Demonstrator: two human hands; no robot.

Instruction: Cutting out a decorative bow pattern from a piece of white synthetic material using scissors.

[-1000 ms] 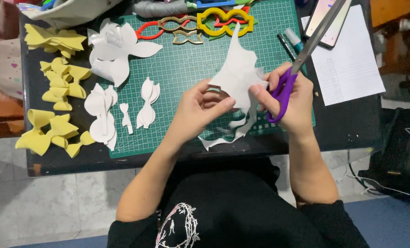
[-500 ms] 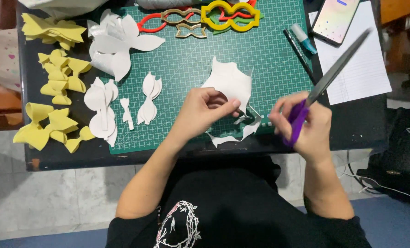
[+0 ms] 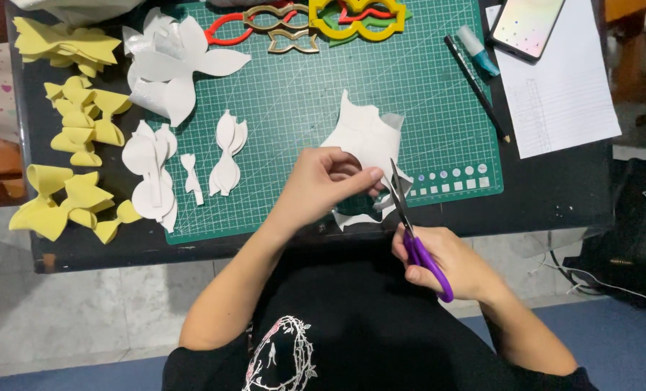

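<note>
L hand [image 3: 321,185] pinches the white sheet [image 3: 366,137] w/ fingers curled shut on its lower edge, over the green cutting mat [image 3: 323,87] near the table's front edge, while R hand [image 3: 446,262] grips purple-handled scissors [image 3: 410,224], fingers closed thru the loops, blades at the sheet's edge.

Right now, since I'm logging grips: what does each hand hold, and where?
Left hand pinches the white sheet at its lower edge. Right hand holds the purple-handled scissors by the handle loops.
</note>
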